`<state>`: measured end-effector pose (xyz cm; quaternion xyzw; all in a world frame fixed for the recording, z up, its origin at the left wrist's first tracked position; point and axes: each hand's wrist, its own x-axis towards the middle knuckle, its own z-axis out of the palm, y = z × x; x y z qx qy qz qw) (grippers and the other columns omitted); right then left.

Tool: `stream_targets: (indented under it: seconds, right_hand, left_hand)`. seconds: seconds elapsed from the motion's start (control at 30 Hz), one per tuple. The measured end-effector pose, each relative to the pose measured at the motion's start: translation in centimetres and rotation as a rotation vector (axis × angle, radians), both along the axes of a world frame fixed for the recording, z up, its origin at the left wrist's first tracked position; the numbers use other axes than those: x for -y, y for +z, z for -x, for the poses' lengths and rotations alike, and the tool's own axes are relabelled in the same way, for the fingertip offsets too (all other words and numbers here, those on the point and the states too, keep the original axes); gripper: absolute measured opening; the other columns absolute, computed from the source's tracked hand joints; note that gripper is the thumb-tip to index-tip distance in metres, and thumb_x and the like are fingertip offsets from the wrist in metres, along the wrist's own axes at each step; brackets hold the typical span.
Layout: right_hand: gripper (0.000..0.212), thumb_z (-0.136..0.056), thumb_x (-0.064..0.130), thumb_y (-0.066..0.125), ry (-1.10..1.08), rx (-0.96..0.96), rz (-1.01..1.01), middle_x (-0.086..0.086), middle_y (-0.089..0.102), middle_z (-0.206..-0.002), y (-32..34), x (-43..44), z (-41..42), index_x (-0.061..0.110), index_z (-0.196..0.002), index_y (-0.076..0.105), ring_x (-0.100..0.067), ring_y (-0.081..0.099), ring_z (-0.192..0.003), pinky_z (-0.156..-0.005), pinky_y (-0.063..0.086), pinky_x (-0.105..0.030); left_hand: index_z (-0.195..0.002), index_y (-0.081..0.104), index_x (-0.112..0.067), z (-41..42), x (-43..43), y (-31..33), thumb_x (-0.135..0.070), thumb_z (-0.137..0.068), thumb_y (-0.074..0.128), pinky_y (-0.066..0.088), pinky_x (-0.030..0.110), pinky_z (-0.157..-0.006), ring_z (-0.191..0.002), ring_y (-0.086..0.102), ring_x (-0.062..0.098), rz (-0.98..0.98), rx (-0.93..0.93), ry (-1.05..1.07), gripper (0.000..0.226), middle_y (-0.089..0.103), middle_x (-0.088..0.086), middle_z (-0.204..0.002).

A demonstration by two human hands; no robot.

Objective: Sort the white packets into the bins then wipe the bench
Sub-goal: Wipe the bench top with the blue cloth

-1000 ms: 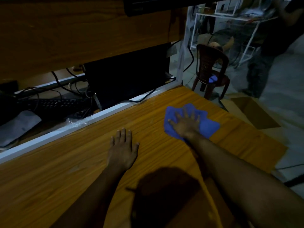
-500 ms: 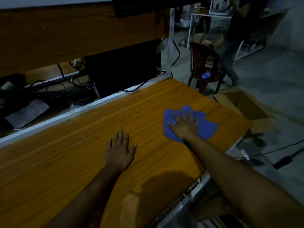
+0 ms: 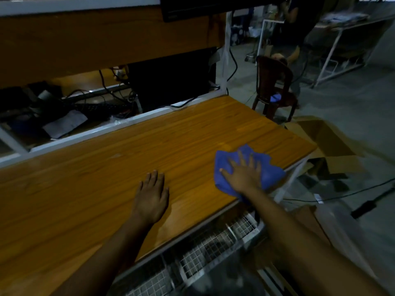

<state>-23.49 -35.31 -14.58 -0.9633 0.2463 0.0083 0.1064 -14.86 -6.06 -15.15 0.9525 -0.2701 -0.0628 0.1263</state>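
Wooden bench: right hand, fingers spread flat, presses a blue cloth near the bench's right front edge. Left hand rests palm-down on bare wood beside it, fingers straight, holding nothing (thumb apart). Wire-mesh bins sit below the front edge; white packets not discernible.

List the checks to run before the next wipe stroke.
1. Right hand flat on cloth: ok.
2. Left hand flat on bench, apart from the cloth: ok.
3. No packets on the bench in view: ok.
4. Cloth well inside the bench: not ok, it lies at the front edge near the right end.
5. Packets inside the wire bins below: cannot tell, too dim.
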Motion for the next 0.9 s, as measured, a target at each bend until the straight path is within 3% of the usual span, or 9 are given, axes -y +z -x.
stream_targets:
  seconds: [0.13, 0.23, 0.33, 0.47, 0.57, 0.7, 0.77, 0.83, 0.9]
  right_hand:
    - [0.089, -0.075, 0.085, -0.008, 0.393, 0.051, -0.001, 0.004, -0.001, -0.163, -1.0, -10.0, 3.5, 0.044, -0.150, 0.015, -0.028, -0.009, -0.149, -0.117, -0.003, -0.055]
    - [0.082, -0.078, 0.083, -0.002, 0.538, 0.073, -0.010, 0.007, 0.001, -0.163, -0.8, -9.1, 6.0, 0.047, -0.148, 0.018, -0.022, -0.010, -0.149, -0.117, -0.011, -0.047]
    - [0.095, -0.068, 0.090, -0.010, 0.387, 0.040, 0.021, 0.006, -0.002, -0.163, -0.2, -6.1, 4.6, 0.046, -0.149, 0.014, -0.024, -0.009, -0.149, -0.118, -0.003, -0.052]
    - [0.072, -0.091, 0.073, 0.025, 0.152, -0.074, -0.029, 0.002, -0.011, -0.162, 0.7, -7.8, -0.1, 0.040, -0.152, 0.004, -0.034, -0.013, -0.148, -0.116, -0.002, -0.059]
    - [0.076, -0.090, 0.074, 0.025, 0.367, -0.057, -0.034, 0.000, -0.014, -0.162, 0.8, -13.1, -1.4, 0.037, -0.152, 0.000, -0.032, -0.018, -0.147, -0.116, -0.004, -0.057]
    - [0.078, -0.080, 0.082, 0.007, 0.689, 0.038, 0.001, 0.010, -0.008, -0.162, -0.2, -14.1, -0.9, 0.046, -0.150, 0.009, -0.020, -0.018, -0.148, -0.118, -0.008, -0.049]
    - [0.084, -0.076, 0.085, 0.000, 0.613, 0.040, 0.029, 0.012, -0.006, -0.162, -0.6, -11.2, -2.4, 0.047, -0.149, 0.011, -0.019, -0.014, -0.148, -0.118, -0.005, -0.050]
    - [0.092, -0.071, 0.089, -0.009, 0.406, 0.032, 0.068, 0.008, -0.005, -0.163, -0.6, -8.5, -5.0, 0.046, -0.150, 0.008, -0.025, -0.011, -0.149, -0.119, -0.001, -0.053]
    - [0.081, -0.081, 0.083, 0.005, 0.192, -0.012, 0.060, 0.004, -0.007, -0.163, -0.5, -7.9, -8.7, 0.043, -0.151, 0.005, -0.030, -0.010, -0.148, -0.118, -0.003, -0.056]
  left_hand:
    - [-0.155, 0.008, -0.022, 1.9, -3.2, 0.4, -0.052, -0.100, 0.013, 0.005, 0.041, -0.121, -0.149, -0.001, 0.017, -0.019, 0.054, 0.042, 0.062, 0.001, 0.002, -0.163]
    - [-0.155, 0.006, -0.024, 3.0, -5.4, 0.8, -0.061, -0.095, 0.006, 0.005, 0.041, -0.121, -0.149, -0.004, 0.017, -0.050, 0.030, 0.038, 0.070, -0.003, 0.001, -0.163]
    - [-0.154, 0.001, -0.026, 3.2, -6.4, 0.6, -0.063, -0.095, 0.006, 0.001, 0.041, -0.121, -0.149, -0.009, 0.017, -0.065, 0.013, 0.047, 0.070, -0.008, 0.000, -0.162]
    - [-0.154, -0.003, -0.027, 2.5, -6.5, 0.3, -0.063, -0.095, 0.005, -0.001, 0.041, -0.121, -0.148, -0.013, 0.016, -0.091, 0.014, 0.057, 0.070, -0.012, -0.001, -0.161]
    - [-0.154, 0.000, -0.028, 1.1, -6.4, 0.1, -0.066, -0.094, 0.008, -0.001, 0.041, -0.120, -0.148, -0.011, 0.014, -0.057, 0.003, 0.074, 0.072, -0.010, -0.003, -0.162]
    - [-0.154, 0.000, -0.027, -2.1, -6.7, 0.1, -0.064, -0.095, 0.013, -0.001, 0.041, -0.121, -0.148, -0.012, 0.013, -0.032, -0.013, 0.087, 0.071, -0.010, -0.003, -0.162]
    - [-0.154, 0.000, -0.027, -3.7, -7.1, 0.1, -0.064, -0.094, 0.011, 0.000, 0.042, -0.121, -0.148, -0.011, 0.015, -0.038, 0.010, 0.075, 0.071, -0.009, -0.002, -0.162]
    - [-0.154, -0.002, -0.027, -5.3, -7.5, 0.1, -0.063, -0.095, 0.011, -0.001, 0.043, -0.121, -0.148, -0.012, 0.015, -0.044, 0.012, 0.065, 0.070, -0.010, -0.002, -0.162]
    - [-0.154, -0.004, -0.027, -6.9, -7.6, 0.0, -0.062, -0.096, 0.011, -0.002, 0.042, -0.121, -0.148, -0.013, 0.015, -0.047, 0.006, 0.073, 0.070, -0.012, -0.001, -0.162]
